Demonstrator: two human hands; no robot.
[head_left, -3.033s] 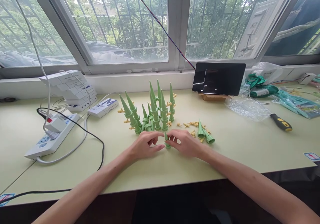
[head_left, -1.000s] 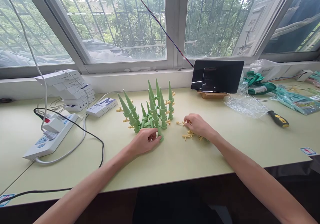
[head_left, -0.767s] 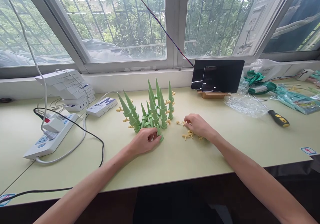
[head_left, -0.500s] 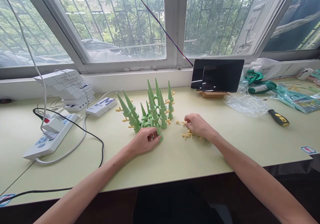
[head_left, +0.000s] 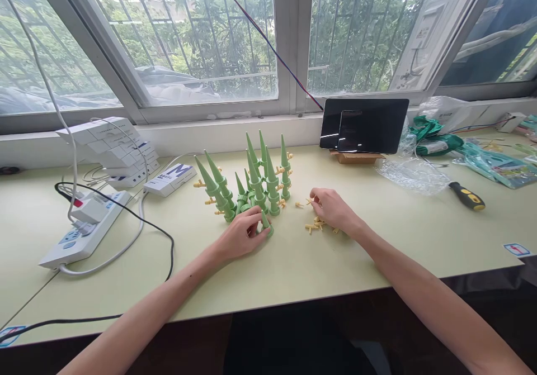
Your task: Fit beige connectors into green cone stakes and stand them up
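Note:
My left hand (head_left: 242, 233) is closed around a single green watering spike (head_left: 264, 220), which stands point-up on the table. Just behind it, several green spikes (head_left: 272, 186) are stacked upright in columns, with yellow valves (head_left: 210, 200) sticking out of their sides. To the right, the fingertips of my right hand (head_left: 332, 207) pinch a small yellow valve (head_left: 309, 201). A loose pile of yellow valves (head_left: 319, 224) lies below that hand, partly covered by it. One more loose valve (head_left: 298, 204) rests between the hand and the stacks.
At the left are a power strip (head_left: 90, 235) with cables and stacked white boxes (head_left: 121, 151). A tablet (head_left: 373, 126) leans at the back. To the right lie clear plastic wrap (head_left: 413, 176), a screwdriver (head_left: 466, 196) and green packets (head_left: 503, 165). The table's front edge runs below my arms.
My right hand's fingers have drawn a valve slightly away from the loose one on the left. My left hand stays on the spike, its fingers shifted a little.

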